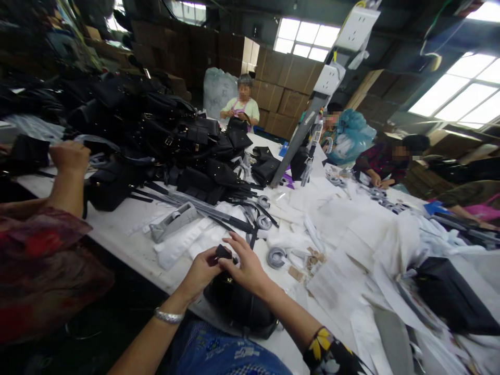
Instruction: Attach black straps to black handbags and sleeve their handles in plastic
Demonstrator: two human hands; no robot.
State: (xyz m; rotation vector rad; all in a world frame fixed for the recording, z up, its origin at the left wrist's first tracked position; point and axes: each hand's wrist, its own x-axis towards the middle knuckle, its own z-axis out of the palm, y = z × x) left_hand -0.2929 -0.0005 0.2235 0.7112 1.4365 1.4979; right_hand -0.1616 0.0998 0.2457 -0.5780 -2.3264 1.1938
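Note:
A black handbag (244, 307) rests at the near table edge, close against my body. Above it, my left hand (203, 270) pinches a short black piece (223, 252) that looks like a strap end. My right hand (245, 264) meets it from the other side, its thumb on the same piece and its other fingers raised and curved. The top of the bag is partly hidden beneath my hands, so where the piece joins it cannot be made out. Long black straps (234, 221) lie just beyond my hands.
Black bags (156, 130) are heaped at the far left. Grey rolls (276, 257), white paper sheets (351, 250) and a black bag (455, 294) cover the right. A metal post (297, 140) with sockets rises mid-table. A co-worker's arm (70, 177) is close at left; others sit opposite.

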